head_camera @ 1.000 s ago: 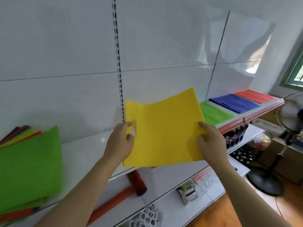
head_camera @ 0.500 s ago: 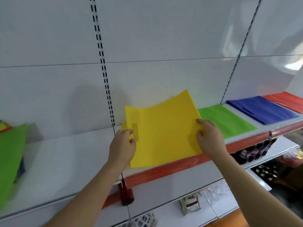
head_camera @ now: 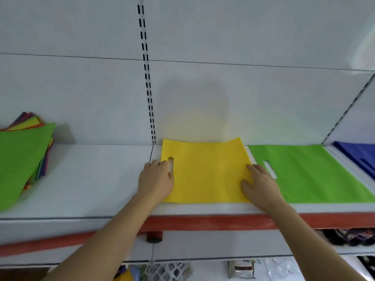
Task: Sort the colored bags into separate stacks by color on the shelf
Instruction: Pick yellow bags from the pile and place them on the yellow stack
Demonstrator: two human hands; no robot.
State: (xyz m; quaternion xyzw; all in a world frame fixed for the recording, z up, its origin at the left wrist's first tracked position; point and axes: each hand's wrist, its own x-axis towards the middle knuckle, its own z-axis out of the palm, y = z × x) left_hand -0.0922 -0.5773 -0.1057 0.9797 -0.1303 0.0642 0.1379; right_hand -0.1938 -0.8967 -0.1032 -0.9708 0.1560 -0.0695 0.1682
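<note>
The left hand [head_camera: 157, 180] rests on the left edge of the yellow bag [head_camera: 205, 171], one fingertip reaching into its handle slot, fingers loosely curved rather than pinching; whether any finger still curls under the edge cannot be told. The right hand [head_camera: 260, 186] lies flat on the right edge of the same bag, fingers spread and pressing down. One second ago both hands held this bag in the air, tilted, above the shelf; it now lies flat on the shelf [head_camera: 97, 179], its far edge touching the back panel and slightly bowed upward. Judged from this, the placement is complete and a yellow stack has been started, just left of the green bag [head_camera: 316, 173] and not overlapping it. Count on the sorted side: one yellow bag, one green bag visible (further layers beneath cannot be ruled out), and one blue bag [head_camera: 361, 157] cut off by the right frame edge. The red bag seen earlier beyond the blue one is now out of frame. At far left, well apart from the hands, one unsorted pile [head_camera: 22, 157] lies with a green bag uppermost and edges of several other colours beneath; the number of bags in it cannot be counted.
</note>
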